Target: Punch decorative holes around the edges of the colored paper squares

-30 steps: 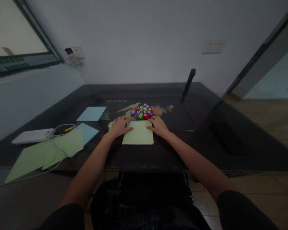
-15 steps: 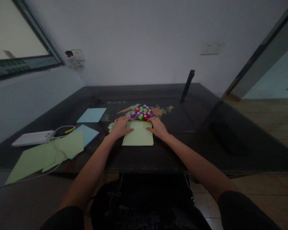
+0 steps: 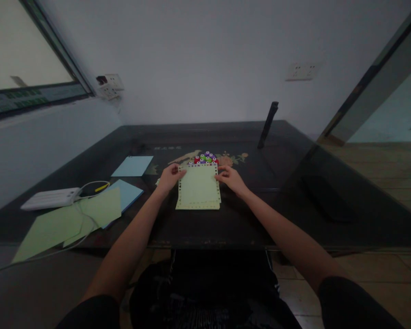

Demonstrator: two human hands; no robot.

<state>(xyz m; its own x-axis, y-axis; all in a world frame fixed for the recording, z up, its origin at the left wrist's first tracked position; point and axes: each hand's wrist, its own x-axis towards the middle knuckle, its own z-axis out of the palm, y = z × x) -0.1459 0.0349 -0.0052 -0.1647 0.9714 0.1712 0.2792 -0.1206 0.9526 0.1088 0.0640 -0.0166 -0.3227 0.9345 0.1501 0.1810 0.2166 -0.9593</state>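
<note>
Between my hands a pale green sheet of paper (image 3: 199,183) with holes punched along its edges is tilted up, its top edge raised. My left hand (image 3: 169,177) pinches its upper left edge with thumb and fingers. At the upper right edge my right hand (image 3: 231,179) grips the same sheet. Under it lies another pale green sheet (image 3: 197,207), showing at the bottom. Just beyond the raised edge sits a cluster of small round pieces (image 3: 206,158) in purple, red and green with white dots; the paper hides its near part.
Left on the dark table (image 3: 205,230) are a light blue sheet (image 3: 133,166), more blue paper (image 3: 127,193), loose green sheets (image 3: 56,228) and a white power strip (image 3: 50,199) with a cable. A black upright object (image 3: 268,124) stands at the back right; a dark flat object (image 3: 325,197) lies right.
The top green sheet has been lifted at its far edge and now stands tilted, covering part of the colored pieces. Both hands have shifted from lying on the paper to gripping its sides.
</note>
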